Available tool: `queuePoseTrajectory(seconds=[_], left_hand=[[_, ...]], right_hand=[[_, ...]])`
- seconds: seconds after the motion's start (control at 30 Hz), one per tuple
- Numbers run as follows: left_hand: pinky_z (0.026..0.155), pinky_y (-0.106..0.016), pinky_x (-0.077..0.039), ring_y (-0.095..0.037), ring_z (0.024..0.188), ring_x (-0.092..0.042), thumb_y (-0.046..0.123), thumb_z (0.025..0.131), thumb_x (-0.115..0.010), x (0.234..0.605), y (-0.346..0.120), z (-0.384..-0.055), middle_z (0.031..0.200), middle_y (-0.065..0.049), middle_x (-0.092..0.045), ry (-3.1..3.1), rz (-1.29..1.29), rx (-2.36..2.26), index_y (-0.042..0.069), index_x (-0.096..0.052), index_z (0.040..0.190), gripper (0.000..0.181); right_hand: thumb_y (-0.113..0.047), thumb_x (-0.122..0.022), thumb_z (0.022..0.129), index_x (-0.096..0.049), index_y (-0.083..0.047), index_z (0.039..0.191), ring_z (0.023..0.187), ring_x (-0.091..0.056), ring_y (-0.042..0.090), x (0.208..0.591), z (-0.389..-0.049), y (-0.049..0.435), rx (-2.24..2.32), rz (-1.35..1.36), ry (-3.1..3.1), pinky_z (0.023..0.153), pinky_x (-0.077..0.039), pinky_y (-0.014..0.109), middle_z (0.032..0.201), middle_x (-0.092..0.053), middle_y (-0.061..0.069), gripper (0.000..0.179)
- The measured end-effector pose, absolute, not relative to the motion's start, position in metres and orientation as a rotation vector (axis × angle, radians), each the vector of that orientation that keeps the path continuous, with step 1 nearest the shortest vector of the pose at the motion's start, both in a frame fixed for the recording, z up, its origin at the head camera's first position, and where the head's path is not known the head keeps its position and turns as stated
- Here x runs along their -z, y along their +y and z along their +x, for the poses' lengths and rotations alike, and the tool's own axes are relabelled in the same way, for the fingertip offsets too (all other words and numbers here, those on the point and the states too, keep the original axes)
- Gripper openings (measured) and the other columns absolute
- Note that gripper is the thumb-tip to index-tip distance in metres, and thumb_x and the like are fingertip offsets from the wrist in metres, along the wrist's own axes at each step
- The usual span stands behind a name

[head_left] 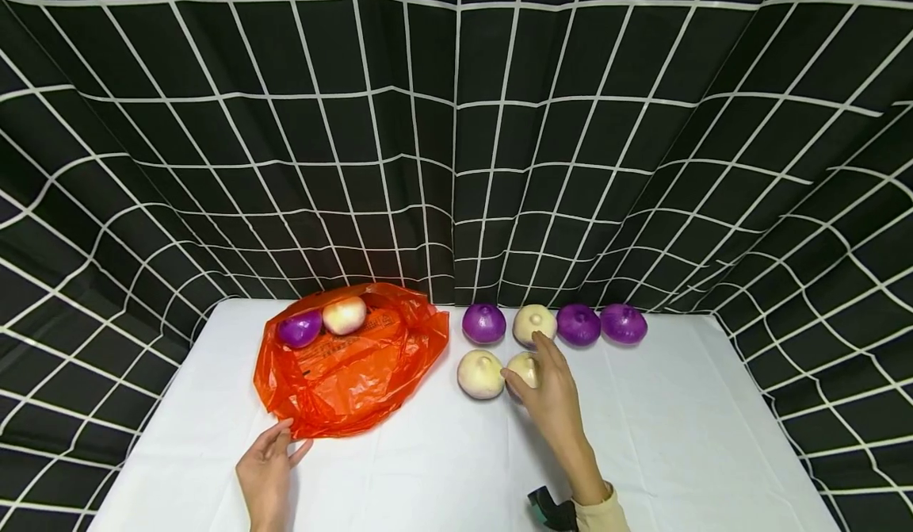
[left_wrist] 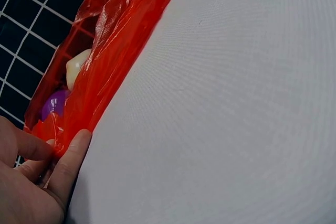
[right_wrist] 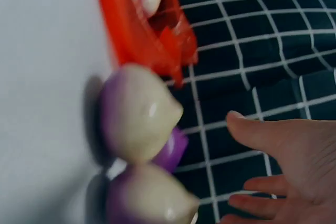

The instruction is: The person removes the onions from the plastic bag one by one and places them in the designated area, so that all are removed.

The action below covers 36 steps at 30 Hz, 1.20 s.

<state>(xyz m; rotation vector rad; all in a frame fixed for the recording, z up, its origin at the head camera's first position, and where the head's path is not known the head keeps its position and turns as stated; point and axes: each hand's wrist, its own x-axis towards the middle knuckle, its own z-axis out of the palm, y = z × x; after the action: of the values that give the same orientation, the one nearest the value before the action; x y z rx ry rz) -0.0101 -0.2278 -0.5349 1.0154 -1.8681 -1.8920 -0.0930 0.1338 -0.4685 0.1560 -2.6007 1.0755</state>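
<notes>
My left hand (head_left: pixel 265 475) pinches the near left edge of an orange-red plastic bag (head_left: pixel 349 405), its thumb and fingers at the film in the left wrist view. Inside the open bag lie a purple onion (head_left: pixel 299 329) and a pale onion (head_left: pixel 345 315). Over on the right, my right hand (head_left: pixel 558 405) hovers with spread fingers above a pale onion (head_left: pixel 522 369), partly covering it in the head view. In the right wrist view, a gap shows between the thumb and the pale, purple-based onions (right_wrist: pixel 136 114). Another pale onion (head_left: pixel 480 374) sits just left of that hand.
Behind them stands a back row: a purple onion (head_left: pixel 483 323), a pale onion (head_left: pixel 533 323) and two more purple onions (head_left: pixel 578 325) to the right. A black grid-patterned curtain (head_left: pixel 456 135) encloses the white table (head_left: pixel 399 484). A dark device (head_left: pixel 552 510) sits at the right wrist.
</notes>
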Motion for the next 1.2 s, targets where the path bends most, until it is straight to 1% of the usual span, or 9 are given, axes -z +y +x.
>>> queuePoseTrajectory(seconds=[0.13,0.2,0.33,0.5,0.57,0.73,0.9,1.03,1.2], left_hand=[[0.072,-0.024,-0.065,0.012,0.074,-0.059,-0.001,0.100,-0.042,0.534,-0.228,-0.011,0.130,-0.032,-0.048,-1.856,1.005,1.896,-0.016,-0.053,0.127,0.032],[0.072,-0.024,-0.065,0.012,0.074,-0.059,-0.001,0.100,-0.042,0.534,-0.229,-0.011,0.130,-0.033,-0.049,-1.862,1.002,1.891,-0.016,-0.053,0.126,0.032],[0.072,-0.024,-0.065,0.013,0.073,-0.059,0.000,0.100,-0.042,0.534,-0.229,-0.012,0.129,-0.035,-0.050,-1.881,1.015,1.876,-0.016,-0.052,0.127,0.032],[0.072,-0.024,-0.065,0.011,0.072,-0.060,-0.001,0.100,-0.042,0.535,-0.229,-0.013,0.128,-0.035,-0.050,-1.878,1.024,1.877,-0.015,-0.053,0.126,0.032],[0.073,-0.024,-0.065,0.011,0.073,-0.060,-0.002,0.100,-0.042,0.535,-0.228,-0.014,0.128,-0.035,-0.050,-1.880,1.015,1.878,-0.015,-0.053,0.126,0.032],[0.073,-0.024,-0.065,0.009,0.073,-0.061,-0.001,0.100,-0.042,0.535,-0.228,-0.015,0.128,-0.037,-0.050,-1.883,1.012,1.881,-0.015,-0.053,0.126,0.032],[0.072,-0.025,-0.065,0.007,0.072,-0.062,-0.001,0.100,-0.042,0.538,-0.225,-0.012,0.126,-0.035,-0.050,-1.868,1.029,1.892,-0.016,-0.053,0.127,0.032],[0.072,-0.027,-0.065,0.005,0.074,-0.063,-0.004,0.098,-0.043,0.539,-0.226,-0.008,0.117,-0.027,-0.055,-1.848,1.021,1.881,-0.016,-0.055,0.124,0.031],[0.072,-0.028,-0.065,0.004,0.075,-0.063,-0.004,0.098,-0.044,0.539,-0.229,-0.009,0.120,-0.031,-0.053,-1.831,0.984,1.894,-0.019,-0.054,0.124,0.031]], right_hand=[[-0.017,-0.083,0.079,-0.051,0.008,0.135,0.121,-0.054,0.040,0.456,-0.100,0.110,-1.191,0.228,-2.540,0.108,-0.048,0.052,0.139,-0.051,0.023,0.070],[-0.017,-0.083,0.079,-0.053,0.005,0.135,0.121,-0.055,0.038,0.455,-0.102,0.095,-1.261,0.267,-2.506,0.107,-0.049,0.050,0.138,-0.053,0.020,0.067],[-0.015,-0.083,0.078,-0.055,0.003,0.134,0.111,-0.061,0.033,0.459,-0.102,0.058,-1.356,0.404,-2.482,0.099,-0.057,0.045,0.135,-0.056,0.017,0.065],[-0.017,-0.082,0.080,-0.054,0.001,0.135,0.114,-0.060,0.029,0.467,-0.099,0.014,-1.432,0.543,-2.542,0.101,-0.056,0.042,0.135,-0.056,0.013,0.064],[-0.017,-0.082,0.081,-0.053,0.001,0.136,0.121,-0.057,0.029,0.468,-0.100,0.001,-1.427,0.569,-2.558,0.108,-0.050,0.042,0.136,-0.055,0.013,0.065],[-0.017,-0.081,0.082,-0.051,0.002,0.137,0.126,-0.054,0.029,0.471,-0.109,-0.022,-1.310,0.645,-2.591,0.112,-0.047,0.040,0.137,-0.054,0.016,0.065],[-0.022,-0.080,0.083,-0.050,0.003,0.138,0.125,-0.054,0.029,0.475,-0.115,-0.038,-1.243,0.659,-2.659,0.111,-0.048,0.039,0.138,-0.053,0.015,0.068],[-0.025,-0.079,0.084,-0.050,0.002,0.138,0.124,-0.055,0.029,0.478,-0.120,-0.054,-1.221,0.654,-2.724,0.110,-0.049,0.039,0.138,-0.053,0.015,0.067],[-0.025,-0.079,0.084,-0.055,0.001,0.134,0.118,-0.059,0.028,0.483,-0.137,-0.072,-1.206,0.624,-2.684,0.105,-0.053,0.037,0.132,-0.058,0.014,0.061]])
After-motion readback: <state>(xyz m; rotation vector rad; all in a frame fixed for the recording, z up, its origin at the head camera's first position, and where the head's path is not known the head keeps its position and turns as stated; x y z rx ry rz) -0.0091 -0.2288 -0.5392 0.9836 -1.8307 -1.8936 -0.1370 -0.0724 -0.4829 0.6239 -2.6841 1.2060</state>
